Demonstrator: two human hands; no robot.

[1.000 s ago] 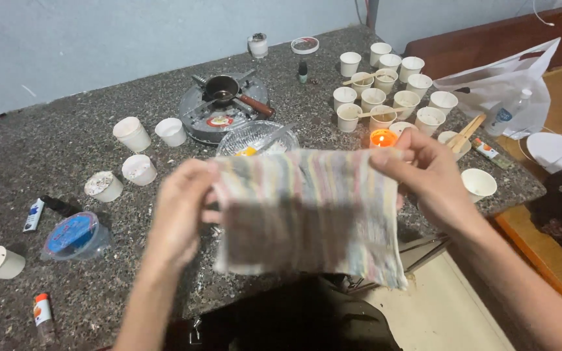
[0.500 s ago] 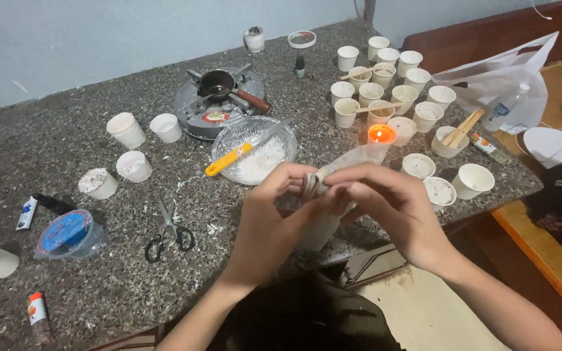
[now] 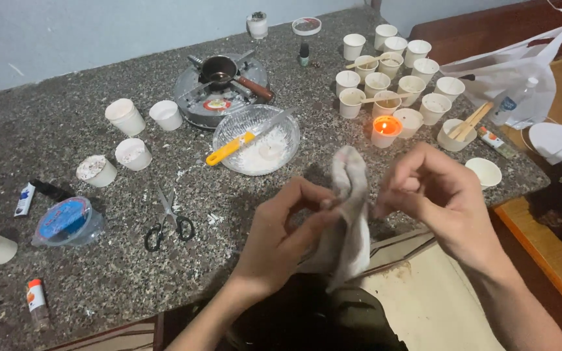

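Speckled table (image 3: 99,286) below; our left hand (image 3: 281,240) and right hand (image 3: 440,195) pinch the cloth (image 3: 352,221) closed-fingered: soft, light, limp, best gripped at its edges.

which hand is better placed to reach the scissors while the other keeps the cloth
Left, probably. The scissors lie on the counter on the left hand's side, while the right hand pinches the cloth farther away, near the lit candle.

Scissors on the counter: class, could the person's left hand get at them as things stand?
Probably yes, once freed: the left hand now pinches the cloth, but bare counter lies between it and the scissors.
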